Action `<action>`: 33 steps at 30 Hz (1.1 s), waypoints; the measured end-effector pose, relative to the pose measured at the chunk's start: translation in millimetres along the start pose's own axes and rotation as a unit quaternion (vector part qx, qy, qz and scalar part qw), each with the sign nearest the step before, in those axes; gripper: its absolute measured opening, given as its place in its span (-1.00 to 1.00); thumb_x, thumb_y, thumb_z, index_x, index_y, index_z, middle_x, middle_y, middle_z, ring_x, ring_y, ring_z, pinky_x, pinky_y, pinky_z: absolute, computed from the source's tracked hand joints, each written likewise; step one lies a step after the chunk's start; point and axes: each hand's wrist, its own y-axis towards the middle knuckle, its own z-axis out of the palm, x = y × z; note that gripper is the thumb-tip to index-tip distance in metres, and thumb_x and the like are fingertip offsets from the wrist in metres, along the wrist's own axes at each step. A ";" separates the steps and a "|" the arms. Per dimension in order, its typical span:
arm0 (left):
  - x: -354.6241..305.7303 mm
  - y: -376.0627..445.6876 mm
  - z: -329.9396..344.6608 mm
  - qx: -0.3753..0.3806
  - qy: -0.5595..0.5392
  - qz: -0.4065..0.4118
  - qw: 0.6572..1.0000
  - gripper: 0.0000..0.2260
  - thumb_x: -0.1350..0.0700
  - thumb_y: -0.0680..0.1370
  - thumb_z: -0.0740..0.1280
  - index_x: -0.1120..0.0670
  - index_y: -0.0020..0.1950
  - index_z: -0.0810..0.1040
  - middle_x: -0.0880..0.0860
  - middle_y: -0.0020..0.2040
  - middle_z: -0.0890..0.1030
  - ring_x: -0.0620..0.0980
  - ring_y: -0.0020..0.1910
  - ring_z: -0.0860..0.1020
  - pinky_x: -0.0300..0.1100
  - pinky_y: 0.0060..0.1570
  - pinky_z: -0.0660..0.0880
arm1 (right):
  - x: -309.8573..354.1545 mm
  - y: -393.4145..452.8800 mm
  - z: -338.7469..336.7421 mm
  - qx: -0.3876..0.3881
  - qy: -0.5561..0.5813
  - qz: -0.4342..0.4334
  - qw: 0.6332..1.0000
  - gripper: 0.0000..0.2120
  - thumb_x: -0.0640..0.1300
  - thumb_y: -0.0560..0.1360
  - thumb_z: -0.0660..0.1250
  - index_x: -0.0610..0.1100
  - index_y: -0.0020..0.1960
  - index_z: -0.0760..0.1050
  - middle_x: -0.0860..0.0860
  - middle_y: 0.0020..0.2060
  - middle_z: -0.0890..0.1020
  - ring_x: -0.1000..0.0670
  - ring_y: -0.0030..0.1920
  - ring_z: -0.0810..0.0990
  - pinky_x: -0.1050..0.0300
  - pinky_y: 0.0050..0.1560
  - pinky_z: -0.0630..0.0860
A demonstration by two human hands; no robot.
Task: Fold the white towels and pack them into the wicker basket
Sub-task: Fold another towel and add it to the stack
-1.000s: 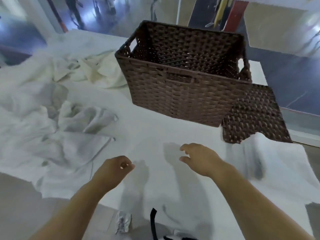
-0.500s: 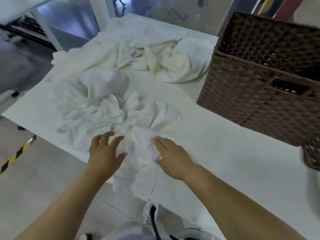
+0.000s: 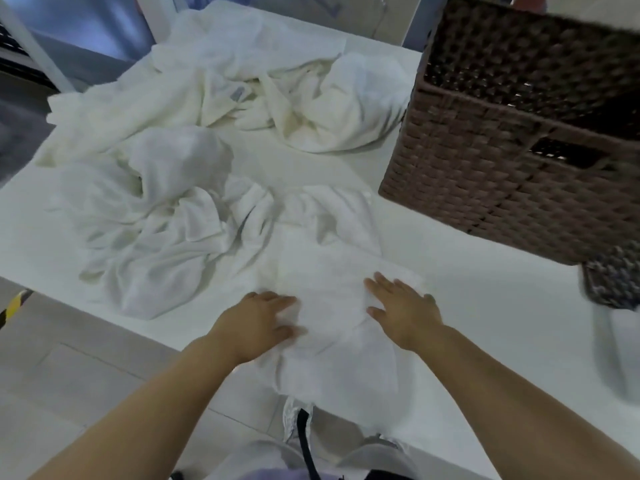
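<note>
A limp, light white towel is pressed flat by the left hand and right hand, fingers extended, nothing gripped; its corners are best pinched.

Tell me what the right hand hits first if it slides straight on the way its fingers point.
The right hand, flat on the spread towel, points up-left. It would probably meet the bunched towel ahead first; depth is hard to judge.

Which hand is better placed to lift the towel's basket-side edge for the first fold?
Right, probably. The right hand lies flat on the towel at the edge nearer the wicker basket. The left hand rests on the opposite edge, beside the crumpled pile.
</note>
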 end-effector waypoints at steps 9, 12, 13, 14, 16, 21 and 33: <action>-55.4 36.4 15.6 -0.028 0.086 0.098 0.991 -0.51 -0.11 0.54 0.27 -0.13 0.45 0.27 -0.02 0.48 0.14 0.14 0.40 0.17 -0.09 0.36 0.23 | -59.6 -64.0 23.9 -0.055 0.075 0.138 0.986 -0.56 0.11 0.60 0.10 0.14 0.47 0.20 0.14 0.42 0.33 -0.05 0.32 0.44 0.03 0.24 0.40; -58.8 43.3 19.8 -0.010 0.093 0.107 0.990 -0.50 -0.08 0.54 0.28 -0.12 0.46 0.27 -0.03 0.48 0.15 0.12 0.39 0.20 -0.14 0.37 0.21 | -59.8 -71.0 31.4 -0.055 0.138 0.159 0.976 -0.62 0.14 0.57 0.14 0.08 0.36 0.35 0.05 0.24 0.52 -0.07 0.21 0.52 0.05 0.11 0.48; -57.9 44.5 19.3 -0.006 0.090 0.105 0.990 -0.48 -0.07 0.53 0.29 -0.11 0.47 0.25 -0.03 0.47 0.17 0.11 0.38 0.21 -0.15 0.37 0.21 | -60.0 -70.6 31.2 -0.059 0.155 0.168 0.972 -0.63 0.16 0.56 0.15 0.07 0.31 0.37 0.02 0.18 0.56 -0.08 0.17 0.54 0.05 0.07 0.49; -56.4 44.9 18.7 -0.003 0.085 0.102 0.991 -0.45 -0.06 0.53 0.31 -0.10 0.48 0.23 -0.03 0.46 0.18 0.10 0.37 0.23 -0.16 0.36 0.22 | -60.4 -69.4 30.4 -0.070 0.170 0.174 0.967 -0.63 0.17 0.55 0.16 0.06 0.30 0.36 0.01 0.16 0.57 -0.09 0.15 0.55 0.05 0.05 0.50; -53.4 44.4 17.9 0.000 0.060 0.084 0.995 -0.40 -0.04 0.50 0.36 -0.08 0.49 0.20 -0.02 0.43 0.19 0.08 0.34 0.28 -0.17 0.31 0.26 | -60.7 -65.0 27.8 -0.115 0.183 0.178 0.960 -0.55 0.16 0.54 0.19 0.04 0.37 0.27 0.01 0.24 0.49 -0.10 0.22 0.48 0.01 0.10 0.48; -47.9 42.1 21.1 0.012 -0.020 0.053 0.998 -0.50 0.01 0.51 0.37 -0.07 0.43 0.34 -0.04 0.28 0.31 -0.02 0.20 0.45 -0.23 0.16 0.38 | -56.2 -48.4 24.8 -0.100 0.176 0.187 0.961 -0.51 0.11 0.56 0.21 -0.03 0.42 0.23 -0.04 0.28 0.40 -0.12 0.30 0.38 -0.02 0.16 0.41; -80.6 28.3 -34.0 -0.110 -0.238 0.047 0.964 -0.83 -0.06 0.44 0.43 -0.02 -0.28 0.60 -0.10 -0.31 0.61 -0.20 -0.32 0.53 -0.39 -0.33 0.40 | -75.4 -65.4 -26.4 -0.396 0.273 0.159 0.862 -0.84 -0.09 0.58 0.22 -0.11 0.08 0.53 -0.05 -0.04 0.58 -0.12 -0.05 0.52 0.03 -0.10 0.47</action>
